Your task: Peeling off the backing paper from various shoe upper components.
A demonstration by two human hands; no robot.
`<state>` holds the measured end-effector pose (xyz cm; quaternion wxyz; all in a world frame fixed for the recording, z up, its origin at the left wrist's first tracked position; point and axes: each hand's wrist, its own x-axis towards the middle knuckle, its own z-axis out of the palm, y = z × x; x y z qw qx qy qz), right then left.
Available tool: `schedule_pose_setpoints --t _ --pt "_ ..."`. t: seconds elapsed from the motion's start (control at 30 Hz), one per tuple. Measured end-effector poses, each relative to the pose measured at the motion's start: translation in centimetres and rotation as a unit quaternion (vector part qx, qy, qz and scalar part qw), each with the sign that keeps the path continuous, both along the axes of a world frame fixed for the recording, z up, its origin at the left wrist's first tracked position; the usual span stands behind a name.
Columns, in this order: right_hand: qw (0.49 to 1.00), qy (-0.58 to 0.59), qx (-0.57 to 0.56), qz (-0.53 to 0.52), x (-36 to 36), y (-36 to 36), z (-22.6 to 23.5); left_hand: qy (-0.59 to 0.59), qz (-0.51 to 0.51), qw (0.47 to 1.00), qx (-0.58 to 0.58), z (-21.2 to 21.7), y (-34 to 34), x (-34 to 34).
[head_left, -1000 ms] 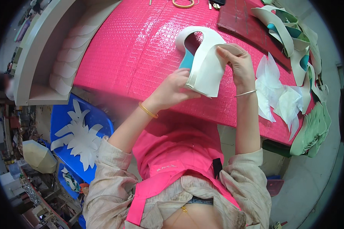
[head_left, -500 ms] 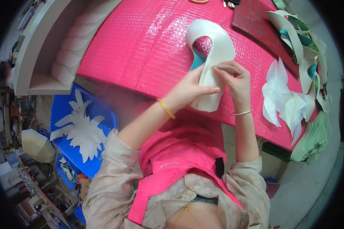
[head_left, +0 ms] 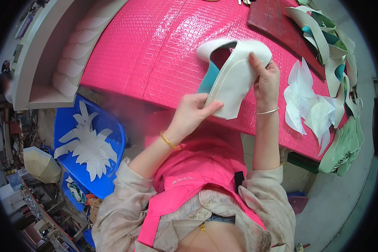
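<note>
Over the near part of the pink-covered table (head_left: 126,54) I hold a white shoe upper (head_left: 237,82) with a teal lining and a stitched line along one edge. My left hand (head_left: 193,112) pinches its lower left corner between thumb and fingers. My right hand (head_left: 266,80) grips the right side, thumb on the white face and fingers behind, partly hidden. The opening of the upper faces away from me, to the upper left. To the right of my right hand lie several thin white leaf-shaped pieces (head_left: 300,98) on the table.
A dark red board (head_left: 277,31) lies at the far right, beside a heap of white and teal uppers (head_left: 319,35). Pale green pieces (head_left: 344,145) hang at the right edge. On the left stand a grey tray (head_left: 38,63) with curved white pieces and a blue plastic chair (head_left: 117,136) holding white cutouts.
The upper has turned and spread, showing more of its white face. My right hand has shifted to its upper right side; my left hand has moved down and left to the lower corner.
</note>
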<state>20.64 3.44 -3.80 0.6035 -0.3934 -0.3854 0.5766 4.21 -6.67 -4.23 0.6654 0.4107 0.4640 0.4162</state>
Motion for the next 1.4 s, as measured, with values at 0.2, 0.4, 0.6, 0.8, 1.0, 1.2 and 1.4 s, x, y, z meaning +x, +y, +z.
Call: schedule_pose_setpoints --t 0.2,0.4,0.6,0.8,1.0,1.2,1.4 --pt "0.994 -0.010 0.042 -0.097 -2.8 0.1 2.2 -0.016 0.059 0.994 0.094 0.8 -1.2 0.5" --pt "0.985 -0.087 0.077 -0.129 -3.0 0.8 2.5 -0.126 0.017 0.989 0.072 1.9 -0.6 -0.9" --pt "0.993 -0.036 0.013 0.114 -3.7 -0.2 4.9 -0.128 0.189 0.968 0.101 4.3 3.3 -0.2" --pt "0.909 -0.269 0.180 0.264 -4.1 -4.1 2.9 -0.226 0.345 0.907 0.088 3.8 6.2 -0.6" --pt "0.951 -0.094 0.093 0.278 -2.8 -3.8 1.2 -0.307 0.331 0.892 0.008 4.3 6.8 -0.5" --pt "0.978 -0.126 0.099 0.130 -6.4 -5.1 4.0 -0.126 0.382 0.903 0.151 3.5 6.5 -0.8" --pt "0.983 -0.134 0.080 0.091 -5.7 -6.9 1.8 -0.264 0.349 0.898 0.032 3.9 7.0 -0.7"
